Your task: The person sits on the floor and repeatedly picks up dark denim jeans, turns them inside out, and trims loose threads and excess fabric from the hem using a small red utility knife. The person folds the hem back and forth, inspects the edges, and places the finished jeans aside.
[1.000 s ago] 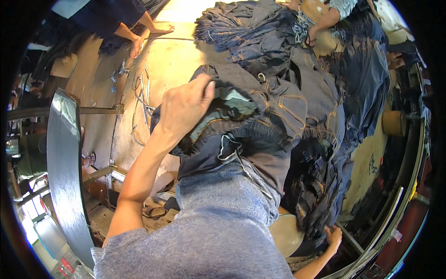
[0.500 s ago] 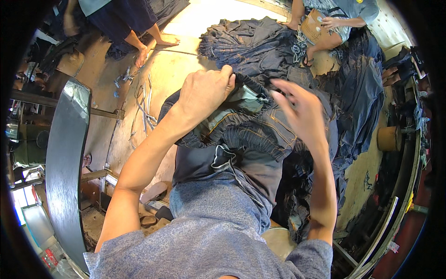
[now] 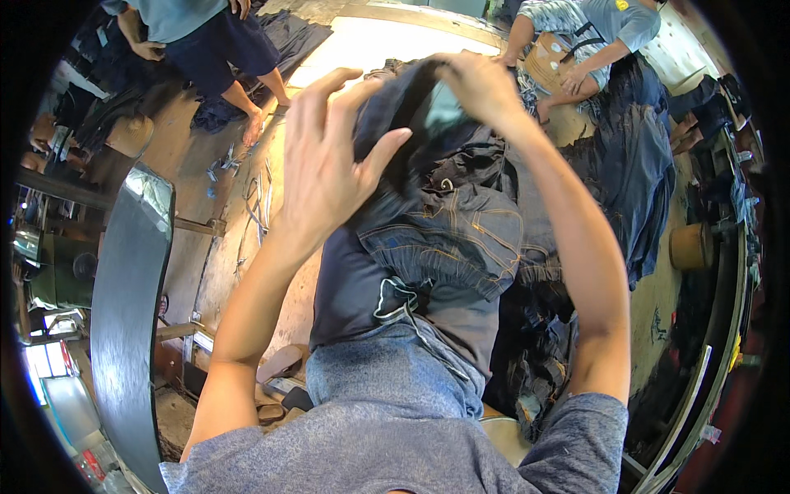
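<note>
My right hand (image 3: pixel 484 89) is closed on the upper edge of a dark denim garment (image 3: pixel 393 111), raised in front of me and smeared by motion. A pale greenish lining or pocket patch shows inside it. Against the garment's left side my left hand (image 3: pixel 322 160) is open, with fingers spread and thumb pointing right. Over my knees lies more dark denim (image 3: pixel 461 235), with orange topstitching and a gathered elastic edge. Whether it joins the raised garment I cannot tell.
A large heap of dark denim (image 3: pixel 629 165) spreads to the right. A long black padded board (image 3: pixel 132 321) stands at left. Two other people are nearby, a standing person (image 3: pixel 210 41) at far left and a seated person (image 3: pixel 605 49) at far right. White strips (image 3: pixel 262 193) lie on the wooden floor.
The garment has been lifted off my lap, up and away from me. My left hand has opened from its grip on it, while my right hand has moved up and closed on its edge.
</note>
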Motion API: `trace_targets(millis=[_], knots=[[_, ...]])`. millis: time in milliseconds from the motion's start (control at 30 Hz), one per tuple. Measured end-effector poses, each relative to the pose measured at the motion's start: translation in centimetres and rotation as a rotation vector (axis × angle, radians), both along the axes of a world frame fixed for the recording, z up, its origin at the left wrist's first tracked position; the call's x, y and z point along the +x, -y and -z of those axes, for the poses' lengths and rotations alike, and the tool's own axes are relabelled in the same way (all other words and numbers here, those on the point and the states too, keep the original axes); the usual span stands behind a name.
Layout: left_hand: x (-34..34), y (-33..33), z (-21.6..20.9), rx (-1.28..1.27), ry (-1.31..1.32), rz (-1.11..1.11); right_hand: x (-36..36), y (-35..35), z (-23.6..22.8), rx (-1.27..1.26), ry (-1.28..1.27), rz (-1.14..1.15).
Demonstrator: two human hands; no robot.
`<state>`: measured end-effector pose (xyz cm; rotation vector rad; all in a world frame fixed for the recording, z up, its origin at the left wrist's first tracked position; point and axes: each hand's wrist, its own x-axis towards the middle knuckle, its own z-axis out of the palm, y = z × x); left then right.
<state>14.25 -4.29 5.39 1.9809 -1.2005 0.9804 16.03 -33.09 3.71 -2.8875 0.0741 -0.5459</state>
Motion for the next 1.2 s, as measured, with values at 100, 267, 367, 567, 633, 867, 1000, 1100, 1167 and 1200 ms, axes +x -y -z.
trace_targets(millis=[100,267,367,567,633,867,1000,1100,1167,1200], knots=[[-2.8,-1.7,2.5,-0.135,-0.092,0.280,-0.4,6.0,-4.8,-0.080,0.245,0.171],[-7.2,-2.1,11.9,0.386,-0.376,0.319,-9.0,17.5,-15.0,-0.115,0.550,0.437],[-10.2,-1.9,16.8,0.526,-0.435,0.244,-17.9,21.1,-18.5,-0.371,0.692,0.553],[-12.8,2.3,23.0,0.576,-0.395,0.207,-35.8,16.4,-13.8,-0.446,0.467,0.547],[-12.6,3.5,23.8,0.495,-0.369,0.196,-39.6,13.3,-8.8,-0.287,0.382,0.546],[-12.0,4.5,23.6,0.533,-0.372,0.138,-46.3,1.6,7.1,0.047,-0.456,0.614],[-12.0,4.3,23.0,0.542,-0.430,0.140,-43.3,-4.0,10.2,0.071,0.065,0.548],[-11.9,4.2,22.4,0.505,-0.362,0.071,-39.6,-8.6,11.2,0.220,0.158,0.477],[-11.3,4.1,21.6,0.575,-0.476,0.118,-37.2,-10.3,11.4,0.168,0.244,0.336],[-10.4,4.3,21.1,0.681,-0.604,0.175,-36.2,-11.5,11.6,0.362,0.103,0.493]])
